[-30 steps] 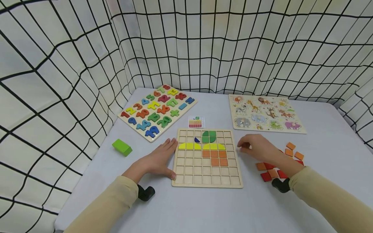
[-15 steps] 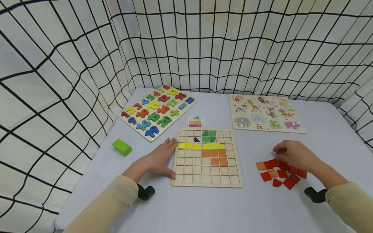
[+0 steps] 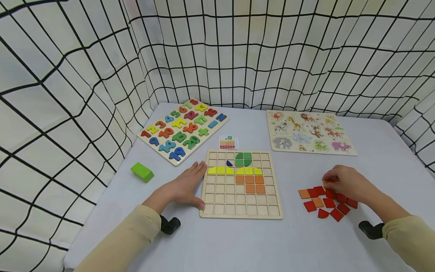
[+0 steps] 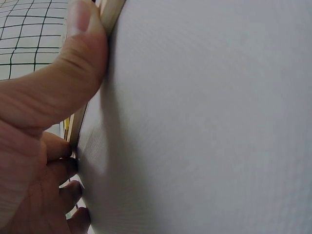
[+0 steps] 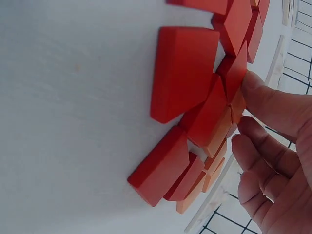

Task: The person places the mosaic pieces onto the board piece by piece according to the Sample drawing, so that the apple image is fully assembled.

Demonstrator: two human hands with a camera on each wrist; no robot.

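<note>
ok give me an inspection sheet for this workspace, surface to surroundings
Surface: white tabletop.
Job's things: square pale wooden grid board, partly filled; small rectangular pattern card by its far edge; flat red and orange pieces loose to its right.
Clutter: lime-green rectangular block, left; pale puzzle board with colourful numerals, back left; pale animal-picture puzzle board, back right.
Hands: left hand touches the grid board's left edge; right hand pinches an orange piece.
Cables: nothing seen.
Surroundings: black square-mesh netting behind and at both sides.
</note>
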